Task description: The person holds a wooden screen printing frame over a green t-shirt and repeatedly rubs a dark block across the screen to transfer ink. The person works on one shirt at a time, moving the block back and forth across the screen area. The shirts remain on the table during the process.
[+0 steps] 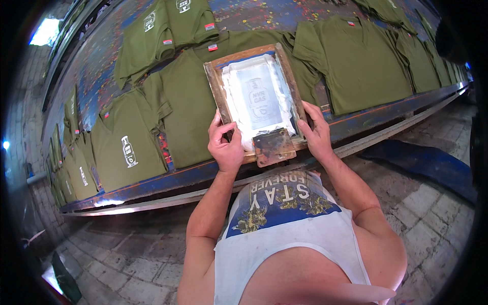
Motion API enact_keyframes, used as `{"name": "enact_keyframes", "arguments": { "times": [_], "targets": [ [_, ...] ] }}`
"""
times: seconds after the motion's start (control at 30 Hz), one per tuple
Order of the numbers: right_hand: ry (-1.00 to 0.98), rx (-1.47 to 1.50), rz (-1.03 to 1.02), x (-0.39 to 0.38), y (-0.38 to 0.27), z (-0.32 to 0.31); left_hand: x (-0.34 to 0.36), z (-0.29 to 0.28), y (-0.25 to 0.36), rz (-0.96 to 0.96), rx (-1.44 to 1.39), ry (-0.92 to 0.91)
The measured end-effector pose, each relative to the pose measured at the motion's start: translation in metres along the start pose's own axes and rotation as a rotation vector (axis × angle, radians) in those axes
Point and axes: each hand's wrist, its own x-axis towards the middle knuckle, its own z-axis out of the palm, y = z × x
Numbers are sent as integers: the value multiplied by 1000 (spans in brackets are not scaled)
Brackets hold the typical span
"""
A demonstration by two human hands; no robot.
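Observation:
My left hand and my right hand grip the left and right sides of a wooden screen frame, held over an olive T-shirt on the long table. Inside the frame, white ink surrounds a pale mesh with a bottle-shaped stencil. A stained flat squeegee lies across the frame's near end. Left of me, an olive T-shirt bears a white bottle-shaped print; on the right, another shows a plain front.
More folded olive T-shirts lie along the paint-spattered blue table, whose metal rail curves along the near edge. A dark blue shape is below at the right, above the tiled floor. My torso in a white tank top is at the bottom.

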Motion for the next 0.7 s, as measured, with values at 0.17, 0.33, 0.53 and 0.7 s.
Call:
{"name": "enact_keyframes", "arguments": {
  "times": [0.17, 0.33, 0.53, 0.7],
  "targets": [
    [31, 32, 11, -2, 4, 3, -2, -1, -3, -69, -31, 7],
    [10, 5, 37, 4, -3, 1, -1, 1, -1, -78, -38, 13],
    [-163, -457, -325, -11, -63, -20, -1, 2, 3, -62, -39, 13],
    [-489, -464, -486, -16, -87, -7, 0, 2, 0, -97, -39, 22]
  ]
}}
